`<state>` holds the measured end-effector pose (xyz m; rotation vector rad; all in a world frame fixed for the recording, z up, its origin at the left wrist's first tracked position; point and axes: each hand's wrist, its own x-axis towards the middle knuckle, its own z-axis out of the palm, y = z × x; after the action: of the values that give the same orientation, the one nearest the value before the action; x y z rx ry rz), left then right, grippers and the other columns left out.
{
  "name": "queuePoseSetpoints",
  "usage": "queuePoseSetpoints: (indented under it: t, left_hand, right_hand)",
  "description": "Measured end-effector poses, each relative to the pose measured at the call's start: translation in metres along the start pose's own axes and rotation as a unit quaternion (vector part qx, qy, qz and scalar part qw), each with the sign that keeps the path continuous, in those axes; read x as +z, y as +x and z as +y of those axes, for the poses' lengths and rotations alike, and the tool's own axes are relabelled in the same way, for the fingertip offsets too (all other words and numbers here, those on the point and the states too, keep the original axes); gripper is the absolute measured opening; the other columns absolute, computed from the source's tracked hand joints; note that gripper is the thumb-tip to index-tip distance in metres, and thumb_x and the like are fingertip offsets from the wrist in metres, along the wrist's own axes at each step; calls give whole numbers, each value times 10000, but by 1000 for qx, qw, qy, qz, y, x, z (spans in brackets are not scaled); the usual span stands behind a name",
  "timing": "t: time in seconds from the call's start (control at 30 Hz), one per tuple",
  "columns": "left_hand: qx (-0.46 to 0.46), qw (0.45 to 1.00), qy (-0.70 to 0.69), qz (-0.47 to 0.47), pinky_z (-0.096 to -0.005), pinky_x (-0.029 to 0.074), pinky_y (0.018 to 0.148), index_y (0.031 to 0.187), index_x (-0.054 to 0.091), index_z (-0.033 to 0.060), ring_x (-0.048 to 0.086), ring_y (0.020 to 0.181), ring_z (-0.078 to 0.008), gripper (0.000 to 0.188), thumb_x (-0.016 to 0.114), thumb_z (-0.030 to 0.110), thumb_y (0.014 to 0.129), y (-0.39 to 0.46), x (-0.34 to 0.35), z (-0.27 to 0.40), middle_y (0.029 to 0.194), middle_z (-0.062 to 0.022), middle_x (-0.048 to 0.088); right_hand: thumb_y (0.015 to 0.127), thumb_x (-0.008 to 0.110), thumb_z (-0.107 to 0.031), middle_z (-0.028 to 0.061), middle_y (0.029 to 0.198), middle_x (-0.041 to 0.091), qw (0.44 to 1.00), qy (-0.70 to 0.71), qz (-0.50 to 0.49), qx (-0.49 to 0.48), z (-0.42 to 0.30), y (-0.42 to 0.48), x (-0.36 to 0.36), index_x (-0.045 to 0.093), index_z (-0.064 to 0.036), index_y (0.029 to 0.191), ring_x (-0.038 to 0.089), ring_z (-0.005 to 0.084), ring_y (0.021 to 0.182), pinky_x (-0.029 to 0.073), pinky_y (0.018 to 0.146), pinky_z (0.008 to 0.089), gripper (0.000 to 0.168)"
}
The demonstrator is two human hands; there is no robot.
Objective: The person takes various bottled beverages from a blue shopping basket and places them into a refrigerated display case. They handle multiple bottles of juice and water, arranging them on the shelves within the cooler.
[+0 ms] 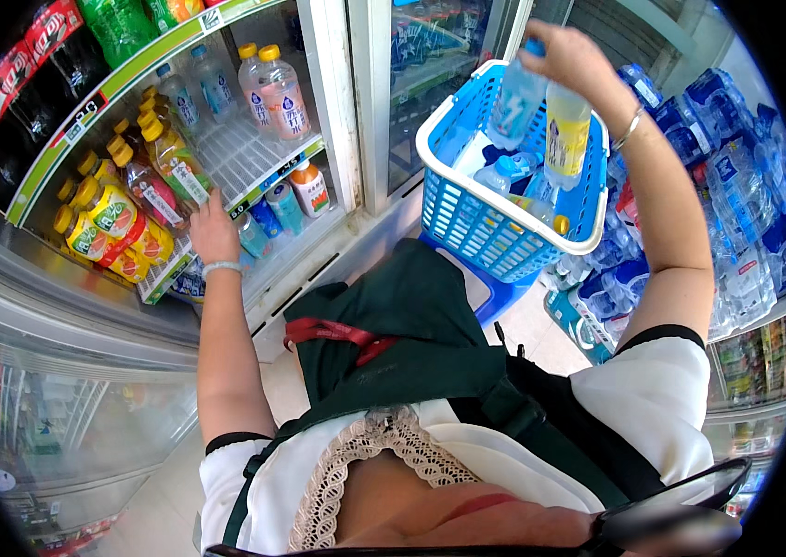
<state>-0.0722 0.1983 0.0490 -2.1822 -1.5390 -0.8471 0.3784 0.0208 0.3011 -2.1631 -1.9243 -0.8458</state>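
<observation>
My right hand [570,59] grips two bottles by their tops over the blue plastic basket [497,230] with its white rim. One is a clear bottle with a blue cap [514,104], the other a bottle with a yellow label [567,136]. More bottles lie in the basket. My left hand [215,233] is at the front edge of a cooler shelf, by the base of a yellow-capped drink bottle [180,163]; its fingertips are partly hidden, and whether it grips the bottle is unclear. Several clear bottles, two with orange caps [281,97], stand farther along this shelf.
Shrink-wrapped packs of water bottles [734,181] are piled at the right. The basket rests on a blue stool [511,289]. Cola bottles [37,90] fill the upper left shelf. Cans [285,205] stand on a lower shelf. A glass cooler door [72,418] is at the lower left.
</observation>
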Motion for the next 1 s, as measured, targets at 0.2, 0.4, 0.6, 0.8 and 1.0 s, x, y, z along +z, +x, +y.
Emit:
queuePoseSetpoints:
  t: [0.2, 0.4, 0.6, 0.8, 1.0]
  left_hand:
    - [9, 1000, -4, 26, -407, 450, 730, 1161, 540, 125, 555, 828, -313, 430, 581, 119, 732, -1, 4, 3, 949, -107, 615]
    - [19, 998, -7, 56, -416, 445, 707, 1130, 560, 117, 554, 799, -314, 331, 476, 70, 814, 0, 7, -2, 939, -113, 623]
    - [14, 999, -5, 48, -385, 454, 694, 1064, 594, 130, 553, 784, -281, 321, 551, 95, 748, -5, 3, -7, 903, -95, 616]
    - [15, 997, 11, 72, -381, 454, 633, 933, 593, 119, 558, 745, -248, 195, 518, 107, 753, -1, 15, -2, 810, -70, 600]
    - [-1, 998, -32, 61, -380, 444, 630, 920, 581, 117, 545, 748, -242, 186, 519, 115, 744, -4, 3, -5, 807, -60, 576]
  right_hand:
    - [762, 611, -309, 152, 830, 632, 994, -23, -95, -43, 9, -67, 101, 548, -74, 1046, 637, 311, 770, 524, 677, 406, 374]
    - [809, 581, -361, 170, 857, 643, 961, 66, -266, -21, -39, -72, 77, 531, -56, 1023, 636, 314, 798, 505, 675, 410, 376]
    - [853, 558, -363, 143, 847, 640, 963, 140, -197, -122, -92, -30, 18, 552, -67, 934, 620, 316, 824, 481, 691, 429, 306]
    - [835, 606, -257, 124, 775, 584, 914, 282, 4, -292, -197, 20, 13, 560, -72, 979, 579, 286, 714, 463, 635, 391, 239]
    - [871, 553, -289, 189, 987, 576, 890, 319, 77, -317, -317, 122, 75, 526, -86, 1122, 560, 374, 933, 462, 798, 426, 323]
